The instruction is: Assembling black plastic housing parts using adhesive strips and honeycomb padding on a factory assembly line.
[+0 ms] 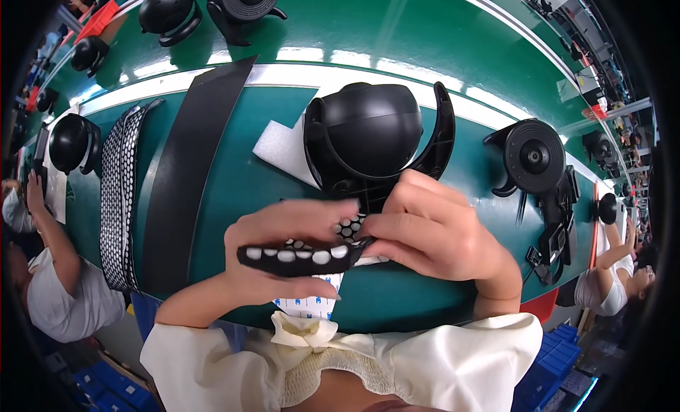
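Close in front of my chest, my left hand (258, 231) is wrapped around a black strip with white dots (301, 262), which is bent or folded over. My right hand (439, 235) pinches the strip's right end between thumb and fingers. White backing paper with blue print (312, 306) hangs below my left hand. Just beyond my hands stands a glossy black round-bodied device (375, 125) with curved arms at its sides. Part of its base is hidden behind my fingers. White foam (283, 150) lies under and beside it.
Left on the green table lie a long black sheet (195, 164) and more dotted strips (120, 192). Another black device (535, 157) and black parts (556, 235) sit at right. Several devices stand on the far green surface (340, 29). Co-workers sit on both sides.
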A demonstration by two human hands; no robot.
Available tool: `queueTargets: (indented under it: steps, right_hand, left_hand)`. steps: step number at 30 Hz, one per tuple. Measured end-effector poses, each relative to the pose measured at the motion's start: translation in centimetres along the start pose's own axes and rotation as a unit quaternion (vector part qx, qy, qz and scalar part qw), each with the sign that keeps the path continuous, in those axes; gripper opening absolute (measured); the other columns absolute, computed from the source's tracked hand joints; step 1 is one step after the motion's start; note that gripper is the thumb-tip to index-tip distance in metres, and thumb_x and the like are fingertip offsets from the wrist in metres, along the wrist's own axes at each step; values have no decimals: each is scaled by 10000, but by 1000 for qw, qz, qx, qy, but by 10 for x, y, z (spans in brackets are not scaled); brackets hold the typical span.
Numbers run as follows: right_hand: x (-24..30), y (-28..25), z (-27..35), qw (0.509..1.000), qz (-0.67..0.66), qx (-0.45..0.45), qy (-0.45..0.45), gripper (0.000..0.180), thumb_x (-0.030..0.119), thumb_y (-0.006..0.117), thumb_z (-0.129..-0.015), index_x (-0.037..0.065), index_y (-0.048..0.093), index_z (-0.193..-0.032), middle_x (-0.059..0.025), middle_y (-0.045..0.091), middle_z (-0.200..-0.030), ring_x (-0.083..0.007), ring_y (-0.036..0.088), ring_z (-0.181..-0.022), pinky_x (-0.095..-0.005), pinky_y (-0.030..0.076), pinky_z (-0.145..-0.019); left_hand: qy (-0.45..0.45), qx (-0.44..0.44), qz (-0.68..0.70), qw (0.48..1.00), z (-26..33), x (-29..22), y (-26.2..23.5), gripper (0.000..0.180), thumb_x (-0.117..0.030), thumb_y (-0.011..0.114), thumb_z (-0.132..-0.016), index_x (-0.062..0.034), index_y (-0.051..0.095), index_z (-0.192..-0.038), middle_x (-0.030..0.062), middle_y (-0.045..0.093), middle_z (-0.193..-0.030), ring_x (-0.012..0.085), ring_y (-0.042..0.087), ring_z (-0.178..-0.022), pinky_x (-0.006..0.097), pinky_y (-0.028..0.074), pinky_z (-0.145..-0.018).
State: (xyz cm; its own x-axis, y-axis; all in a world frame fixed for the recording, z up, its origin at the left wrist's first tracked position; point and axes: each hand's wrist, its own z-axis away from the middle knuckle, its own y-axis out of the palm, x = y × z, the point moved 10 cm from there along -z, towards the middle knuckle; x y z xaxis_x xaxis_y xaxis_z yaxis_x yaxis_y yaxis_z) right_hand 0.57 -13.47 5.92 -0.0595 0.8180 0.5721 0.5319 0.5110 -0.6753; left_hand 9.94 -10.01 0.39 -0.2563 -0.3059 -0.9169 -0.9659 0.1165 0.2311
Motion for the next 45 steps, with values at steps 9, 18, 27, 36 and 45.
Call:
queueTargets:
  steps: [9,18,27,36,45]
  right_hand:
    - [18,8,5,991,69,-42,-109,244,112,643,-571,-29,543,-743,-63,386,-652,-178,402,-560,-271,366,-469]
    - [3,-11,3,991,20,-130,-32,288,126,730,-583,1,638,-826,1,442,-548,-127,390,-475,-233,293,-407]
    - [52,-2,31,903,234,-171,-317,222,-33,628,-491,17,606,-706,7,433,-581,-107,344,-501,-223,258,-425]
    - [-29,-36,11,971,-115,-157,137,484,-41,643,-665,-46,422,-1095,-70,559,-757,-90,495,-664,-192,362,-584]
    - [-33,6,-7,985,-56,-84,141,456,-125,590,-678,-97,398,-1091,-114,602,-740,-129,587,-680,-192,444,-616]
  left_hand:
    - [-15,22,-96,995,-3,-6,-1,202,39,671,-593,20,651,-793,127,650,-774,206,644,-719,270,517,-662]
    - [-29,14,-106,994,-3,-3,-7,191,36,671,-605,26,651,-794,119,650,-775,186,641,-718,253,508,-653]
    - [-114,-34,-50,992,2,13,-10,182,12,670,-631,19,651,-813,97,648,-789,117,611,-699,208,479,-643]
    - [-217,82,80,969,6,49,-4,232,8,646,-684,14,618,-914,125,603,-990,198,561,-950,294,406,-865]
    - [-129,106,120,979,11,39,7,238,14,689,-642,53,627,-868,238,257,-1280,383,319,-1201,481,282,-994]
